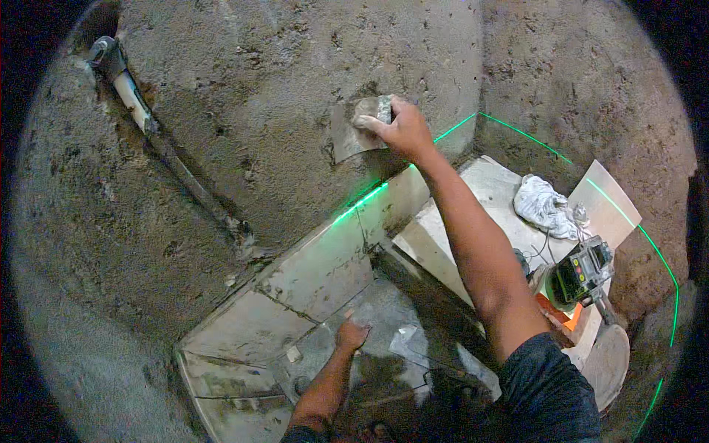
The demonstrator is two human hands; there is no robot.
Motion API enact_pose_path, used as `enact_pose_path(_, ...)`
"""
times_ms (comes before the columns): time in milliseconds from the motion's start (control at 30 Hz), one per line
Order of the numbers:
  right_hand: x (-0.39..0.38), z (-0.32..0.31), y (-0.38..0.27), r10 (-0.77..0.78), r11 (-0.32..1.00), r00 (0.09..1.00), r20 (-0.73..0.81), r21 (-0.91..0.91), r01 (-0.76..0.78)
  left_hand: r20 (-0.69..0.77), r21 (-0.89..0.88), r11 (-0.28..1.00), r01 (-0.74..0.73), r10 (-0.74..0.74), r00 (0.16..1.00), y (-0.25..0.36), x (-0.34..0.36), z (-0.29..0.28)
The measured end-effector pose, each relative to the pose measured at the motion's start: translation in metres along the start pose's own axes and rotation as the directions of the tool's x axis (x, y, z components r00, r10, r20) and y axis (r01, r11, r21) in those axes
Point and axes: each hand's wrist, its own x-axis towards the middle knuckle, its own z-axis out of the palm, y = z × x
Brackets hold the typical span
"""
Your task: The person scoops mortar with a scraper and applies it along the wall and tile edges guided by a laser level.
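Observation:
High against the rough wall, my right hand is closed on a flat, greyish scraper-like plate with a speckled pale strip at its edge. The plate's face lies on or very close to the wall; its exact kind does not show. Lower down, my left hand is over the grey surface beside the light tiles. Its fingers look curled, but they are small and partly hidden, so I cannot make out whether it holds anything. A bright green laser line runs along the tiles' upper edge, below the plate.
A laser level stands at the right. Behind it lie a white cloth and a pale board; a beige tile leans against the right wall. A pipe runs down a groove in the left wall.

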Motion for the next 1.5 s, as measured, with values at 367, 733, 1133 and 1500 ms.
enact_pose_path(367, -0.020, -0.021, 0.037, 0.467, 0.878, 0.790, -0.398, 0.101, -0.468, 0.129, -0.100, 0.995, -0.031, 0.044, 0.991, 0.011, -0.023, -0.042)
enact_pose_path(733, -0.029, -0.039, -0.044, 0.452, 0.886, 0.788, -0.418, 0.308, -0.345, -0.094, -0.120, 0.978, -0.171, 0.161, 0.983, 0.066, -0.033, -0.056)
enact_pose_path(1133, -0.333, -0.217, -0.107, 0.477, 0.750, 0.773, 0.418, 0.265, -0.606, -0.133, -0.131, 0.971, -0.202, 0.185, 0.974, 0.091, -0.020, -0.030)
enact_pose_path(1500, -0.430, -0.529, -0.075, 0.517, 0.747, 0.687, -0.510, -0.123, -0.653, 0.000, 0.324, 0.736, -0.595, 0.629, 0.778, -0.047, 0.096, 0.016)
